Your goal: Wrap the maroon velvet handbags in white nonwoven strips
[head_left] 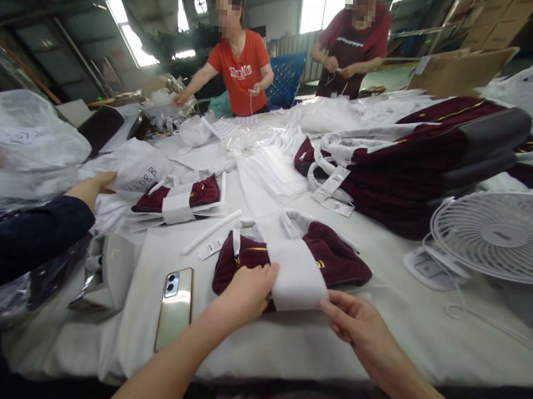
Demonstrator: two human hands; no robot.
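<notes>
A maroon handbag with a gold zip lies before me on the table, its handle covered in white wrapping. Around its middle runs a white band of wrapping sheet. My left hand is closed on the bag's near side, fingertips at the band's left edge. At the band's lower right corner, my right hand pinches the sheet between thumb and fingers. A white tag sticks out at the bag's left. Farther left lies a second banded maroon bag.
A phone lies left of my arm. On the right are a white fan and a pile of maroon bags. A co-worker's hand reaches plastic bags at left. Two people stand across the table.
</notes>
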